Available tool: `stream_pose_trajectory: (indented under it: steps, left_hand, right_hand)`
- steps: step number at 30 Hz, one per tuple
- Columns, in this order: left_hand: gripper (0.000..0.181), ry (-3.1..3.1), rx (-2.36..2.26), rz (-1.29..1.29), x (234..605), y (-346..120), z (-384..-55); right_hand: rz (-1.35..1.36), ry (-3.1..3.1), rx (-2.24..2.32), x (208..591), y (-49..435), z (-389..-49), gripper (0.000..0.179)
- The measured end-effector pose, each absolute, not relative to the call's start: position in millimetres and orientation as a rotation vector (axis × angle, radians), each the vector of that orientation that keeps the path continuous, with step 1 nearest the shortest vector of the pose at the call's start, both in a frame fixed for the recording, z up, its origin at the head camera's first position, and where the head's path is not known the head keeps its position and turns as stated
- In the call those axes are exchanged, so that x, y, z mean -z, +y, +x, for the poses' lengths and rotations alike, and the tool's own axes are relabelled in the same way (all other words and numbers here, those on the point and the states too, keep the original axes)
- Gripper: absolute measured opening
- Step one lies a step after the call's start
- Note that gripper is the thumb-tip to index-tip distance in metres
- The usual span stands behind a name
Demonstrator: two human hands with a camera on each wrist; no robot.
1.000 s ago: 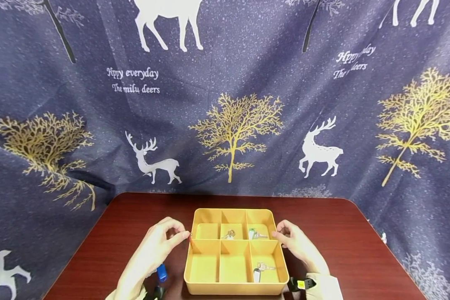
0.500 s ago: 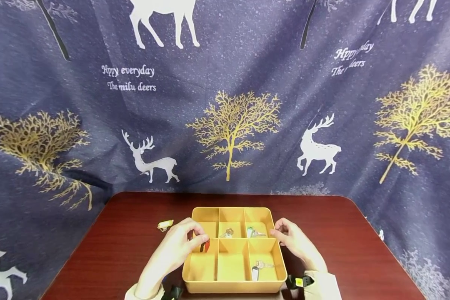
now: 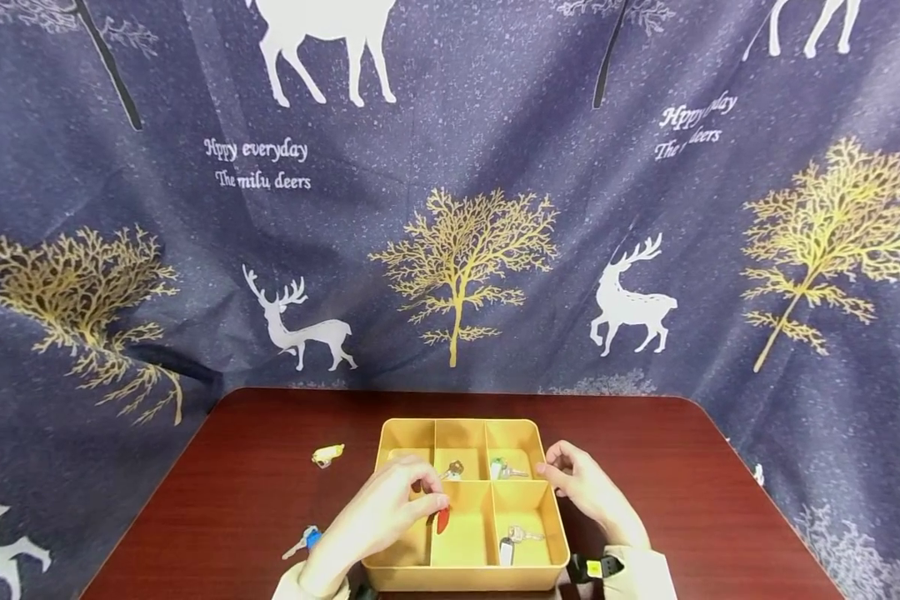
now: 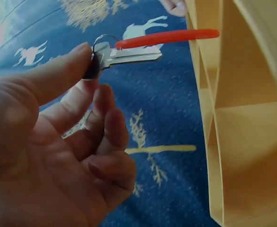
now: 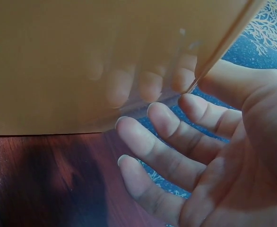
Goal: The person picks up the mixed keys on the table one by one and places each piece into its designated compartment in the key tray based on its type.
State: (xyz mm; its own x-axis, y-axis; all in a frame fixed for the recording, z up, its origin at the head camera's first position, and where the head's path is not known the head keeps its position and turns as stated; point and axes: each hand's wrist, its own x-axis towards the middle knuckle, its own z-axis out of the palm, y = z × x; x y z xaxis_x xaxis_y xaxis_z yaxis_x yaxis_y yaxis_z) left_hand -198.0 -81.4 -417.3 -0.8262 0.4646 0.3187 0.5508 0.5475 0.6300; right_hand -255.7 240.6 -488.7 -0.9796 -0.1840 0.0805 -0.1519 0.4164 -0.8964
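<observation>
Here's the yellow tray (image 3: pixel 465 577), smooth and faintly glossy, round-cornered, thin walls cutting it into six boxy compartments, all on a reddish-brown table (image 3: pixel 720 517) with wood grain; behind hangs a creased navy cloth (image 3: pixel 420 142), speckled, printed with white deer and feathery golden trees. And in the left hand (image 3: pixel 393 504), look: thumb and forefinger pinch a key (image 4: pixel 134 56) by its dark rounded head, the other fingers curling loosely below. Its blade is flat, silvery, grooved lengthwise; a thin wire ring (image 4: pixel 105 37) joins it to a long, slender, bright red tag (image 4: pixel 169 39). The key hangs over the near middle compartment, close to the left divider; whether the tag touches the tray, I can't tell. Across on the right, the right hand (image 3: pixel 581 479) has the tray's rim lightly between thumb and forefinger, remaining fingers half bent, mirrored in the shiny wall. On the wood at left: a yellow-tagged key (image 3: pixel 327 455) and a blue-tagged key (image 3: pixel 312 537).
</observation>
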Motion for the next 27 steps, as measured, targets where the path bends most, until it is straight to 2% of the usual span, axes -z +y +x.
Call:
stream_pose_trajectory:
  steps: [17, 22, 27]
  left_hand:
    - [0.017, -2.778, 0.702, -1.476, 412.2, -61.5, -233.6]
    - [0.018, -2.820, 0.702, -1.574, 406.7, -47.9, -240.6]
    - [0.018, -2.912, 0.637, -1.522, 401.0, -36.2, -245.8]
  right_hand:
    - [-0.295, 2.565, 1.677, 488.6, 240.5, -253.5, 0.019]
    - [-0.310, 2.594, 1.671, 489.7, 241.1, -253.0, 0.017]
    - [-0.292, 2.590, 1.671, 489.8, 240.9, -254.7, 0.016]
